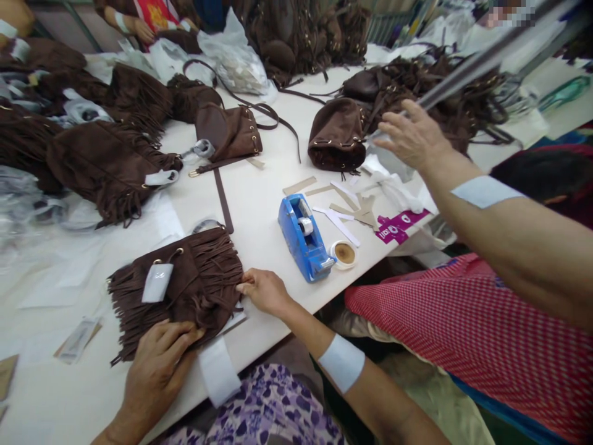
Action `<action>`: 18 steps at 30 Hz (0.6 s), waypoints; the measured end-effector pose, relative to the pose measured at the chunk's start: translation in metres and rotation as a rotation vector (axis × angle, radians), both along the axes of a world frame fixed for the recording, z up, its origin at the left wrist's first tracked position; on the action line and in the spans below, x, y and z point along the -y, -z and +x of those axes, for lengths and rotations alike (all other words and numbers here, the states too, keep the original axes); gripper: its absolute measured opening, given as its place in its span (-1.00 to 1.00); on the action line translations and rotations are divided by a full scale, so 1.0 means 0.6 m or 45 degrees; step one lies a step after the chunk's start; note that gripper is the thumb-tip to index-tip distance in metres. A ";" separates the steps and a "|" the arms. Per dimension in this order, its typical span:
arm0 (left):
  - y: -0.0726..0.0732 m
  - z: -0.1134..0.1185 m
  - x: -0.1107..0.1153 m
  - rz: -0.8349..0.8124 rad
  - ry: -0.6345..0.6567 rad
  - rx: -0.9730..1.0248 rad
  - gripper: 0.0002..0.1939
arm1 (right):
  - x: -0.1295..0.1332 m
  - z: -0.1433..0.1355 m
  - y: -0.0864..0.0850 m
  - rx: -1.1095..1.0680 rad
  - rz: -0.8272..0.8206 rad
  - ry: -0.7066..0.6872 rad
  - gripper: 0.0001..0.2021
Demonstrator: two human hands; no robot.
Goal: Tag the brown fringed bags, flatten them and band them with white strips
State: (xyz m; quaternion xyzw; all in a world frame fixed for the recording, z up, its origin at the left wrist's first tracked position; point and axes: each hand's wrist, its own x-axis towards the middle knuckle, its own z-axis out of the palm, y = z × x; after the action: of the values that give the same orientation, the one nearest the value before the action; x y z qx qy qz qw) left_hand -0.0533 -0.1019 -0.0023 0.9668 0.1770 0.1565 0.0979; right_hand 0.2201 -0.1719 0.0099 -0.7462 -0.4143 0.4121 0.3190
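Currently, the brown fringed suede bag (pixel 201 278) lies flat close to the near edge of the white table (pixel 257 232), its long axis running roughly sideways. The right hand (pixel 266 292) meets its right end, thumb and fingers pinching the fringe; the left hand (pixel 160 364) rests on its near side, fingers slightly spread. The blue plastic tape dispenser (pixel 296 238) stands beyond the right hand.

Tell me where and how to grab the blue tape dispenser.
Probably best from above, fingers and thumb across the long sides of the blue tape dispenser: its narrow body stands upright, and this avoids the cutting end facing the near table edge.
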 end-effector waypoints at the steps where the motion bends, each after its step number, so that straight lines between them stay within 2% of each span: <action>1: 0.000 0.001 0.001 0.001 -0.004 0.000 -0.79 | -0.005 0.003 0.001 -0.049 -0.024 -0.014 -0.89; 5: 0.004 -0.002 0.001 0.008 -0.007 0.001 -0.81 | -0.023 0.014 0.007 -0.313 -0.135 -0.040 -0.78; 10: 0.008 -0.005 0.002 0.019 -0.019 0.031 -0.81 | -0.031 0.015 0.007 -0.470 -0.173 0.106 -0.84; 13: 0.008 -0.003 0.006 -0.002 -0.044 0.041 -0.81 | -0.016 -0.004 0.007 -0.506 -0.154 0.298 -0.91; 18: 0.004 -0.002 0.011 -0.018 -0.056 0.066 -0.81 | 0.015 -0.072 0.013 -0.633 -0.101 0.729 -0.98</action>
State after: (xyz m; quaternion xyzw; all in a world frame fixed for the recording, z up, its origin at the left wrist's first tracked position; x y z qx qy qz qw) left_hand -0.0546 -0.1085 -0.0044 0.9576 0.1966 0.1822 0.1060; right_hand 0.1771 -0.1811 0.0020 -0.7207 -0.0827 0.4905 0.4829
